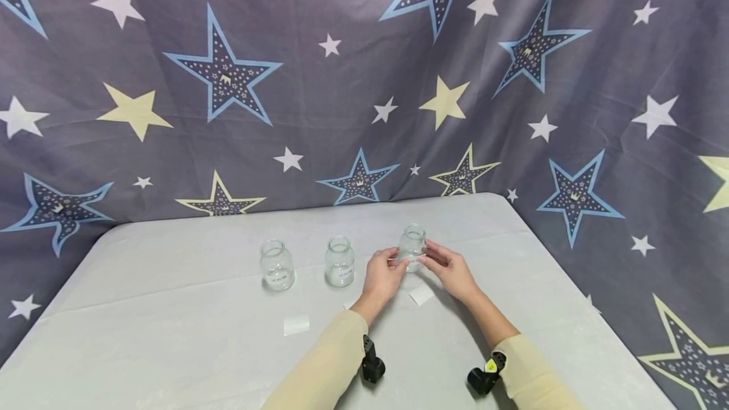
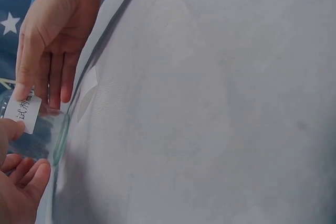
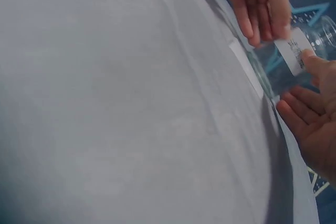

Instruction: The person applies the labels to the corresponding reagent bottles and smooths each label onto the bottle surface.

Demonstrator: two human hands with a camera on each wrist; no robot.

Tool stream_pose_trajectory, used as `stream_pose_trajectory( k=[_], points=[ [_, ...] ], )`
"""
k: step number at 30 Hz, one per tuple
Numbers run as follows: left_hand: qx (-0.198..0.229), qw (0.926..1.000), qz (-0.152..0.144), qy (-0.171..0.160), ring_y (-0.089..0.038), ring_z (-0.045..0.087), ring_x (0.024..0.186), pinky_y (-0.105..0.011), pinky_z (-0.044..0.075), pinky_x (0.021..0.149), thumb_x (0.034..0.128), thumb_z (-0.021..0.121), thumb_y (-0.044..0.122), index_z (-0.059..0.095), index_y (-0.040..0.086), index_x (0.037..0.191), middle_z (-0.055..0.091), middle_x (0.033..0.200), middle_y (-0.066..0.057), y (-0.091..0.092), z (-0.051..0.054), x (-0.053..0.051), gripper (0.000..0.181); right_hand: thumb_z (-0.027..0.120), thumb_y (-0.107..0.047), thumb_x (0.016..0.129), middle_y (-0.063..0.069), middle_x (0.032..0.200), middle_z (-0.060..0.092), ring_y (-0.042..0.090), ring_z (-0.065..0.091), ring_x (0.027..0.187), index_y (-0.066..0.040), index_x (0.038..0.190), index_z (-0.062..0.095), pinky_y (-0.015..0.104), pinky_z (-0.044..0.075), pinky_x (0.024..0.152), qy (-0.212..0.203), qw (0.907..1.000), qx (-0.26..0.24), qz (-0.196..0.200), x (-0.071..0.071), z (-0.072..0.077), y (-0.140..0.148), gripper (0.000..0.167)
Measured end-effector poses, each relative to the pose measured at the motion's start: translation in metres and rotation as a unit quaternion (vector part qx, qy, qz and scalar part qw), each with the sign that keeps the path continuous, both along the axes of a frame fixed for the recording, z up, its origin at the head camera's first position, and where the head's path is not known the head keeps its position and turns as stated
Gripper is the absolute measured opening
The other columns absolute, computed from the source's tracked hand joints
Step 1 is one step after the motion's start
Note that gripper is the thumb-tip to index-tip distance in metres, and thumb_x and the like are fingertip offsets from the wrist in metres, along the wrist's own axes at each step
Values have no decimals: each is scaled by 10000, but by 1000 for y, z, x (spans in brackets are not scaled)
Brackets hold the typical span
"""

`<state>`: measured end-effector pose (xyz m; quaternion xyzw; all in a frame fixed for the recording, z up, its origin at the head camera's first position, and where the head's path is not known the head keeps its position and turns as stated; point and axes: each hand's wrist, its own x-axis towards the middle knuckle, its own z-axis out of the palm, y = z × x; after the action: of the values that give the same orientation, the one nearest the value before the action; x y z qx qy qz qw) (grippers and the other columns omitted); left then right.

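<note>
A clear glass jar [image 1: 412,243] stands between both hands at the right of the table. My left hand [image 1: 381,278] holds its left side, while my right hand [image 1: 455,276] holds the opposite side. Both thumbs press a white label [image 2: 26,115] with dark handwritten characters onto the front of the jar; the other fingers reach around its sides. In the right wrist view the same label [image 3: 294,51] lies against the glass under the thumbs. Whether the jar's base touches the table is unclear.
Two more glass jars, a middle one [image 1: 340,264] and a left one [image 1: 277,267], stand upright with labels on their fronts. White paper pieces lie in front, one at left [image 1: 297,324] and one near the hands [image 1: 421,295]. A star-patterned curtain [image 1: 319,100] rises behind the table.
</note>
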<state>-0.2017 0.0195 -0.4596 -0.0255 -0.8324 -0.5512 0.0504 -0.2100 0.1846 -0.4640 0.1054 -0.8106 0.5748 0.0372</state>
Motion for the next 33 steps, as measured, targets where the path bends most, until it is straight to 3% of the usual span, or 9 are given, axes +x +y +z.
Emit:
stream_pose_trajectory(
  k=[6, 12, 23, 33],
  points=[
    [-28, 10000, 31, 85, -233, 633, 951, -280, 528, 814, 868, 660, 169, 593, -34, 1189, 609, 1095, -146, -1, -1, 0, 385, 603, -67, 896, 257, 1240, 570, 364, 554, 1160, 28, 1336, 466, 234, 509, 873, -78, 9999, -49, 52, -4, -4, 4, 471],
    [2, 10000, 72, 64, -228, 633, 944, -271, 528, 812, 859, 670, 166, 600, -32, 1180, 617, 1090, -138, -3, -1, -1, 383, 642, -31, 856, 241, 1219, 592, 353, 567, 1149, -9, 1325, 495, 225, 499, 887, -82, 9999, -107, -53, -7, -9, 4, 492],
    [151, 9999, 80, -2, -230, 636, 946, -261, 529, 811, 855, 670, 126, 613, -43, 1155, 626, 1077, -145, -3, 0, -3, 349, 656, -62, 850, 238, 1191, 609, 354, 581, 1128, 19, 1301, 510, 138, 481, 855, 125, 9999, -13, -17, -9, -13, 6, 482],
    [307, 9995, 33, -119, -232, 631, 988, -265, 527, 822, 846, 692, 209, 585, -17, 1211, 615, 1149, -135, -5, 0, -3, 442, 622, -138, 897, 240, 1236, 582, 349, 573, 1146, 8, 1323, 492, 243, 506, 885, -72, 10000, -9, 17, -5, -8, 10, 469]
  ],
)
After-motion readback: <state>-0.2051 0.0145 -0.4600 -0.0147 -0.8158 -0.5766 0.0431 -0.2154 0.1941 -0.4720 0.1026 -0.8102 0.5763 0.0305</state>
